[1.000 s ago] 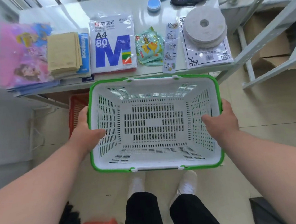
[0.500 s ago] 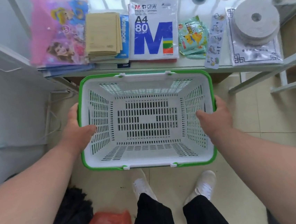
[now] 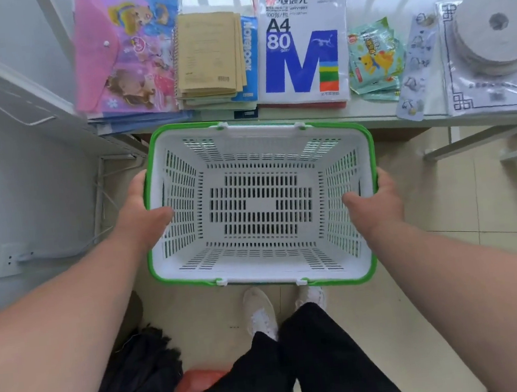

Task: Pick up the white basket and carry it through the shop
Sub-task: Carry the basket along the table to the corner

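Item: white slotted plastic basket with green rim, empty | Location: held level above the tiled floor, just before the white display shelf | Left hand: gripping left rim | Right hand: gripping right rim | Status: pickup done; carrying through the shop remains.

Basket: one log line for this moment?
white basket: empty, lifted | left hand: side rim | right hand: opposite rim | table: ahead

white slotted basket, green rim
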Tool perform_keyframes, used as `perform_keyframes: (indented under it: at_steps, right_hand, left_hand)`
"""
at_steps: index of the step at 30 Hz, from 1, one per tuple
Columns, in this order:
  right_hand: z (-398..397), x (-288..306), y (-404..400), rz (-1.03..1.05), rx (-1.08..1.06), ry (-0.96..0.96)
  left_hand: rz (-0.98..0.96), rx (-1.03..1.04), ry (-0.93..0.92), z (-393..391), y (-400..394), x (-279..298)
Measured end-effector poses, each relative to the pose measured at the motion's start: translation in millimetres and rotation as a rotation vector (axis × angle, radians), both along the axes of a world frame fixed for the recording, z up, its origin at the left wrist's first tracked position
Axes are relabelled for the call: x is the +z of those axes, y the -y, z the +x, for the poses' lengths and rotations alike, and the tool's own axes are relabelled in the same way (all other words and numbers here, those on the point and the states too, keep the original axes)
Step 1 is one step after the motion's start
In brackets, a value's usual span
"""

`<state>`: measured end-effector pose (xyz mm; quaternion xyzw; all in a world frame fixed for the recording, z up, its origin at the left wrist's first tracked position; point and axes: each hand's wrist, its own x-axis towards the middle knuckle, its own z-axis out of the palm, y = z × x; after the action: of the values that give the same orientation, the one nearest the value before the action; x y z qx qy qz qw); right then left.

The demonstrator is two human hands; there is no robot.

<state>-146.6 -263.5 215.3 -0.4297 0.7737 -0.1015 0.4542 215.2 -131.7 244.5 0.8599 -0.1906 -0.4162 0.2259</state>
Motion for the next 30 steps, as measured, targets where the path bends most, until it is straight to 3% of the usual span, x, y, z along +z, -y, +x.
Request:
perform_keyframes:
  at_steps: [17,30]
  right_hand:
    - [72,-63,27,0.020,-0.046,-0.013]
    - [61,-114,16,0.047,-0.054,-0.074]
  left_hand:
    - [0.052,-0.048,-0.039,81,28,-70]
    - [0.023,-0.010,-0.098,69,18,-129]
